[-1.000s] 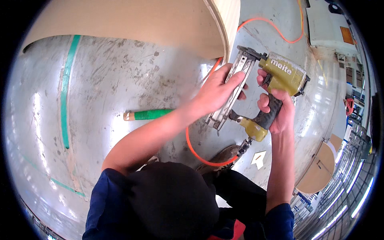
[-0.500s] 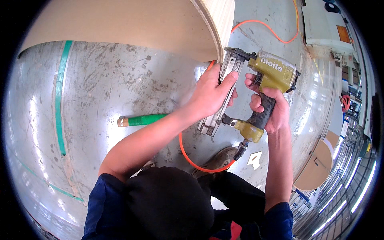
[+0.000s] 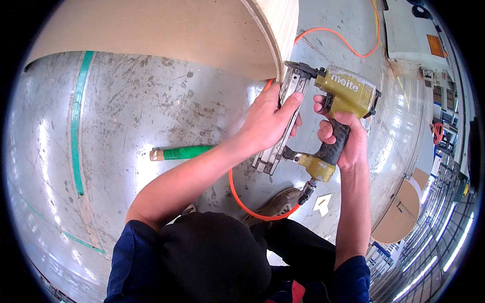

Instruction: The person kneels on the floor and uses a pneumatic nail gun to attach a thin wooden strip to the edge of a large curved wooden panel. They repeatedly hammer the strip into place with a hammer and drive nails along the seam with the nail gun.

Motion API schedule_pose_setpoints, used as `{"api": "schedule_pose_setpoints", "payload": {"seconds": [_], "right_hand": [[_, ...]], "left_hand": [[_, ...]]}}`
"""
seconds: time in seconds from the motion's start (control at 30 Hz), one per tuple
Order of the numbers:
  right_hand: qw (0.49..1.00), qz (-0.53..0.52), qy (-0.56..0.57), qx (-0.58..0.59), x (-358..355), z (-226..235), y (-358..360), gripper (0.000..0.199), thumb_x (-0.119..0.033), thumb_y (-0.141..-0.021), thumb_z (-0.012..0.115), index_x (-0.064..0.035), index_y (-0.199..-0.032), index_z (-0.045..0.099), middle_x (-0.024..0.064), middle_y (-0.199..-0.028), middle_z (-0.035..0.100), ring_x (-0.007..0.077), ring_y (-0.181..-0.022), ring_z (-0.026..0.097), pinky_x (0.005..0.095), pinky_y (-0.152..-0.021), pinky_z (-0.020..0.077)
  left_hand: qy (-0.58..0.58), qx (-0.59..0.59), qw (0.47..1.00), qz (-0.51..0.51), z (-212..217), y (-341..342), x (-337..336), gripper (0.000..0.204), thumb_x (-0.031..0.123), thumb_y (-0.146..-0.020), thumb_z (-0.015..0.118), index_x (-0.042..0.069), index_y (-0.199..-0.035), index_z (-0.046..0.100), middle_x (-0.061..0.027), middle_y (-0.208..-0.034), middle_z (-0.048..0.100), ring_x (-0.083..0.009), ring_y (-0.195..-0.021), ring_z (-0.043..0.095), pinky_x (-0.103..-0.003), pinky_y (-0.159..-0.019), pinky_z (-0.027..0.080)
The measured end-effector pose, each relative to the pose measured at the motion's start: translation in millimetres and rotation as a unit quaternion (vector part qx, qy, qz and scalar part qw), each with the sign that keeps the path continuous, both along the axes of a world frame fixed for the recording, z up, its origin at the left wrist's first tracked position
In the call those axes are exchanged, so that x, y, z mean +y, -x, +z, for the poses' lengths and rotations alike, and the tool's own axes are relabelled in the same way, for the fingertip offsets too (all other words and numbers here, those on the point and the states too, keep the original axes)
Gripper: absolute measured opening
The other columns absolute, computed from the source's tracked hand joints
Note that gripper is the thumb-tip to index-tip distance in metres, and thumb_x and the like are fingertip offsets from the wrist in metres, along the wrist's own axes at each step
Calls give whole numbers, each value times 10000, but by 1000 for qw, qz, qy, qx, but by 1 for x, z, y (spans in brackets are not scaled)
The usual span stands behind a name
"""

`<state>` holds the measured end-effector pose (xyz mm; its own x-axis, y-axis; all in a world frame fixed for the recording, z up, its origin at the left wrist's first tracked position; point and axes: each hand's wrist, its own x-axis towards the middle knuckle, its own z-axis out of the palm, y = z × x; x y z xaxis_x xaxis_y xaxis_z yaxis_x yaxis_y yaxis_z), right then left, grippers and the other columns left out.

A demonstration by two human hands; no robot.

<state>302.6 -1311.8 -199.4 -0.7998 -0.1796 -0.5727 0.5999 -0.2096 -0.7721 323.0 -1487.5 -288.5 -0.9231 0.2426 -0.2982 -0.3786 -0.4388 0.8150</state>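
Olive nail gun (image 3: 353,93) held up over the floor (image 3: 126,121), nose by the edge of a curved tan panel (image 3: 151,33) (contact there, cannot tell). Right hand (image 3: 352,141) closed around its black grip (image 3: 333,144), fingers near the trigger. Left hand (image 3: 268,118) wrapped on the silver magazine (image 3: 271,156), thumb lying along it. Orange hose (image 3: 240,199) joined to the metal fitting (image 3: 307,191) at the grip's lower end, looping left below the gun. Further out: green-wrapped stick (image 3: 187,152) on the floor, partly behind the left forearm; shoe (image 3: 278,203) beside the hose; white scrap (image 3: 322,203) right of the fitting; green stripe (image 3: 78,121) far left.
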Motion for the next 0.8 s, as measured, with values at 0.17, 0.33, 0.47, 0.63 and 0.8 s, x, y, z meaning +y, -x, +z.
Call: {"api": "schedule_pose_setpoints", "payload": {"seconds": [0.17, 0.33, 0.47, 0.63, 0.8], "right_hand": [[1000, 2, -11, 5, -1, 1, -1, 455, -102, -860, 510, 112, -1261, 513, 199, -1120, 639, 146, -584, 551, 238, -479, 450], [1000, -3, -26, 7, 1, 1, -1, 469, -110, -851, 513, 119, -1260, 518, 200, -1128, 636, 140, -569, 544, 228, -466, 439], [1000, -4, -22, 12, 2, 6, -4, 523, -131, -867, 535, 111, -1325, 462, 191, -1166, 604, 108, -562, 523, 216, -462, 428], [999, 5, -21, 33, -5, 17, -6, 530, -123, -866, 530, 112, -1335, 452, 212, -1194, 599, 110, -550, 522, 215, -461, 440], [999, 17, -19, 40, -14, 24, -1, 517, -99, -860, 514, 108, -1331, 458, 227, -1199, 606, 123, -556, 535, 222, -458, 444]], "left_hand": [[-8, -1, 1000, 1, 0, 0, -1, 309, 302, -1043, 516, -5, -1060, 538, -84, -711, 652, -170, -560, 630, -326, -558, 504], [-19, 0, 1000, -4, 0, 0, 0, 319, 311, -1042, 520, -8, -1051, 529, -84, -712, 648, -165, -559, 628, -326, -551, 503], [-23, 7, 1000, -7, 4, -1, 1, 316, 310, -1042, 525, -6, -1040, 523, -83, -712, 647, -162, -558, 626, -325, -550, 503], [-27, 17, 999, 0, 13, -3, -3, 308, 306, -1042, 525, -1, -1049, 518, -85, -727, 646, -159, -562, 628, -318, -552, 505], [-48, 20, 999, 16, 19, -3, -10, 278, 285, -1051, 513, 7, -1067, 521, -72, -731, 633, -149, -563, 611, -313, -541, 498]]}}
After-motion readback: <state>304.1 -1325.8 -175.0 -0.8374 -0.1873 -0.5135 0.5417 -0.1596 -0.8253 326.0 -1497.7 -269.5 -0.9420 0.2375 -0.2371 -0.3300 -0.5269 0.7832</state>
